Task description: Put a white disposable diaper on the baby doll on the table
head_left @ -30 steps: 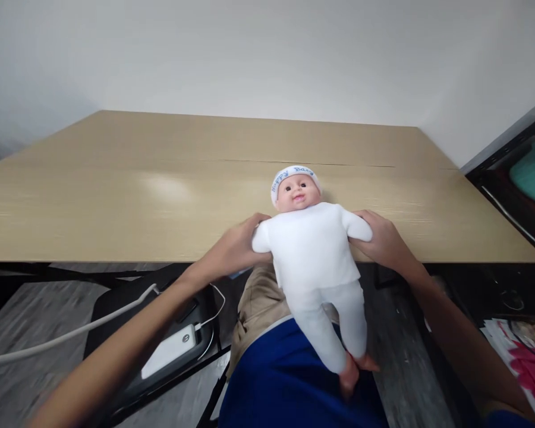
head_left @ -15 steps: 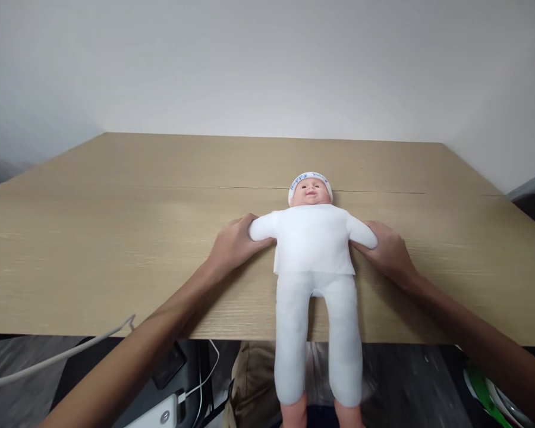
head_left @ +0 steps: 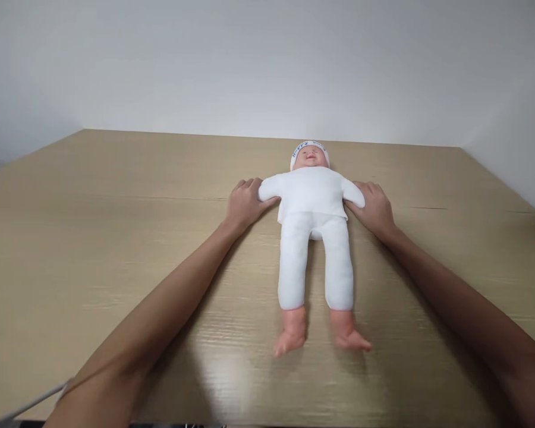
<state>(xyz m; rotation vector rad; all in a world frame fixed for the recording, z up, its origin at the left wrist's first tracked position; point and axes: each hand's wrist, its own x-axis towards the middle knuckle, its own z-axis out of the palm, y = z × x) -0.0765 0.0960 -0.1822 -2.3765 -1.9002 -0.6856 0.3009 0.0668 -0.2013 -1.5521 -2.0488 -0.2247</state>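
A baby doll (head_left: 314,193) in a white top, white trousers and a white headband with blue lettering lies on its back on the wooden table (head_left: 138,249). Its head points to the far edge and its bare feet towards me. My left hand (head_left: 246,202) is closed round the doll's arm on the left side. On the other side my right hand (head_left: 373,205) grips the opposite arm. Both thumbs lie along the underside of the sleeves, close to the body. The doll's hands are hidden in the sleeves and my grip.
Behind the table rises a plain pale wall (head_left: 267,65). A white cable (head_left: 31,405) runs in at the lower left, beside my left forearm. A thin seam (head_left: 430,208) crosses the tabletop. The table's near edge shows at the bottom left.
Both hands have moved forward with the doll, away from me. Its legs and feet, which hung past the near edge before, now lie on the tabletop. The view has shifted too.
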